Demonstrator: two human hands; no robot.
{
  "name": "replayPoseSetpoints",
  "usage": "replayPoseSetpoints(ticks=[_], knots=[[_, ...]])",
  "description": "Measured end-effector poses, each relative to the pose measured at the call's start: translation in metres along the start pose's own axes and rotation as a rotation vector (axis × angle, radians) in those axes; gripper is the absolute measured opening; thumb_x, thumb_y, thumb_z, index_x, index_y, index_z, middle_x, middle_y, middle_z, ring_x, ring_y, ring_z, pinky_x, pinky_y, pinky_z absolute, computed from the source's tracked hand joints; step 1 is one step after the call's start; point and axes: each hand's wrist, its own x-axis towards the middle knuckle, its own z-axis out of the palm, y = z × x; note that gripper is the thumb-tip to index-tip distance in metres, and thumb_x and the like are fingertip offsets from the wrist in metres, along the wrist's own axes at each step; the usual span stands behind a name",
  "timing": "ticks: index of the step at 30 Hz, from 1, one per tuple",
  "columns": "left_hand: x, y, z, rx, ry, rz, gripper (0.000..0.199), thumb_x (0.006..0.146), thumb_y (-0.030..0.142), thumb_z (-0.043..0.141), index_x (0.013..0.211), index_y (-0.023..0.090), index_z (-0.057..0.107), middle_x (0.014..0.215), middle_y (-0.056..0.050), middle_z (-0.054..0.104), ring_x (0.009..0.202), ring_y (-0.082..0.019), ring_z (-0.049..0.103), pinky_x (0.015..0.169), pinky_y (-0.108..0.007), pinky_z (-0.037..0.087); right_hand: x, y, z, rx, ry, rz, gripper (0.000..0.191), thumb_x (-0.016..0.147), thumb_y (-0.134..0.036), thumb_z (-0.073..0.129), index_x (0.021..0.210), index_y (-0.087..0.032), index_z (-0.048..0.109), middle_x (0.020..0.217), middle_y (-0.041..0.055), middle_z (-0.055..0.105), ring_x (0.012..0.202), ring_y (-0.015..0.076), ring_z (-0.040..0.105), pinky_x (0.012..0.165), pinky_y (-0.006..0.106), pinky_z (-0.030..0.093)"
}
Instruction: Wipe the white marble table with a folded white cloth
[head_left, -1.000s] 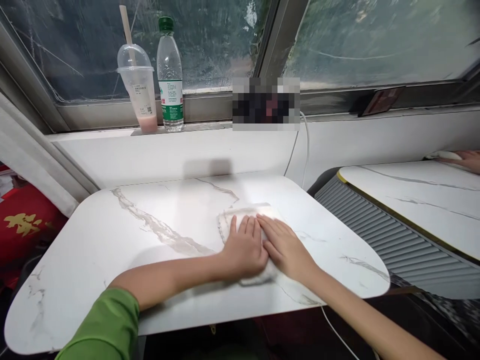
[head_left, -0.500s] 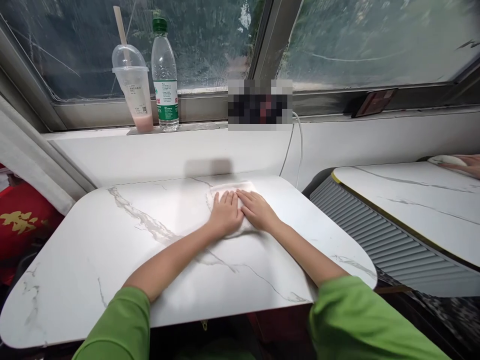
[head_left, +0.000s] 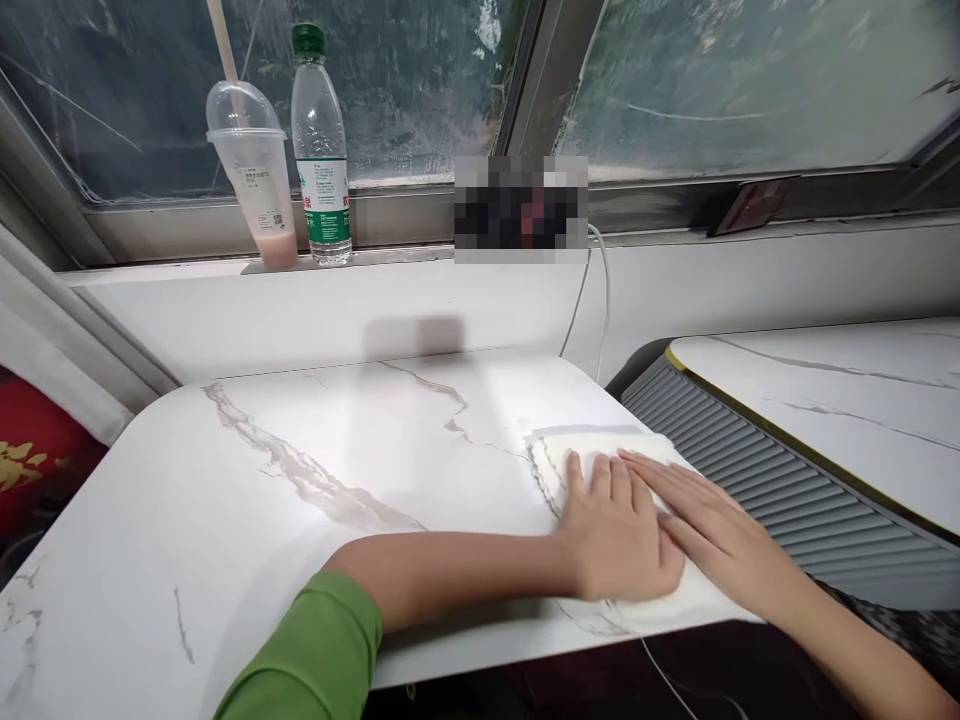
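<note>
Near the right end of the white marble-patterned table [head_left: 315, 450] lies a folded white cloth [head_left: 600, 445]. My left hand [head_left: 619, 530] presses flat on it, fingers stretched out toward the window. Beside it and touching it, my right hand [head_left: 720, 530] also rests flat on the cloth, with its fingers extended. The cloth covers the table's right corner, and the hands hide part of it. Neither hand is wrapped round anything.
On the window sill stand a plastic cup [head_left: 259, 190] with a straw and a green-capped bottle [head_left: 322, 170]. A white cable [head_left: 606, 290] hangs by the wall. Right of my table is a second marble-patterned table [head_left: 840, 380]. Red fabric [head_left: 37, 450] shows at the left.
Both hands and the cloth under them have slid right and toward me, from the table's back middle to its right corner. Another person's hand at the far right has left the view.
</note>
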Motion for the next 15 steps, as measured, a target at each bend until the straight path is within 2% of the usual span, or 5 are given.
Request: replayPoseSetpoints(ticks=[2, 5, 10, 12, 15], knots=[[0.017, -0.017, 0.001, -0.023, 0.023, -0.045, 0.062, 0.094, 0.035, 0.025, 0.142, -0.003, 0.03, 0.151, -0.019, 0.027, 0.142, -0.031, 0.019, 0.116, -0.049, 0.015, 0.026, 0.007, 0.006, -0.024, -0.025, 0.01, 0.054, 0.09, -0.026, 0.027, 0.143, -0.022, 0.04, 0.14, 0.0051, 0.05, 0.126, 0.0227, 0.049, 0.105, 0.044, 0.041], [0.046, -0.055, 0.001, -0.047, 0.01, -0.178, 0.061, 0.093, 0.035, 0.032, 0.143, 0.002, 0.029, 0.151, -0.018, 0.028, 0.142, -0.028, 0.02, 0.117, -0.044, 0.015, 0.076, 0.01, 0.021, -0.044, -0.053, 0.071, 0.054, 0.089, -0.025, 0.023, 0.136, -0.017, 0.05, 0.138, 0.0075, 0.052, 0.127, 0.0221, 0.049, 0.105, 0.044, 0.04], [0.094, -0.127, 0.002, -0.029, 0.036, -0.276, 0.051, 0.094, 0.026, 0.028, 0.142, 0.007, 0.034, 0.15, -0.013, 0.033, 0.14, -0.022, 0.026, 0.118, -0.04, 0.012, 0.162, 0.013, 0.052, -0.068, -0.073, 0.209, 0.054, 0.089, -0.022, 0.022, 0.132, -0.011, 0.052, 0.139, 0.0096, 0.05, 0.13, 0.0214, 0.045, 0.108, 0.043, 0.035], [0.107, -0.148, 0.002, -0.017, 0.037, -0.3, 0.05, 0.095, 0.024, 0.026, 0.141, 0.007, 0.035, 0.15, -0.012, 0.034, 0.139, -0.021, 0.027, 0.118, -0.04, 0.012, 0.186, 0.015, 0.061, -0.076, -0.077, 0.25, 0.053, 0.089, -0.022, 0.023, 0.134, -0.01, 0.05, 0.14, 0.0094, 0.049, 0.132, 0.0207, 0.043, 0.109, 0.042, 0.034], [0.117, -0.164, 0.0, -0.001, 0.022, -0.305, 0.05, 0.095, 0.023, 0.025, 0.141, 0.008, 0.036, 0.15, -0.011, 0.034, 0.139, -0.019, 0.027, 0.118, -0.039, 0.013, 0.204, 0.017, 0.068, -0.095, -0.061, 0.293, 0.053, 0.09, -0.021, 0.024, 0.135, -0.009, 0.049, 0.141, 0.0101, 0.048, 0.133, 0.0206, 0.041, 0.11, 0.041, 0.032]])
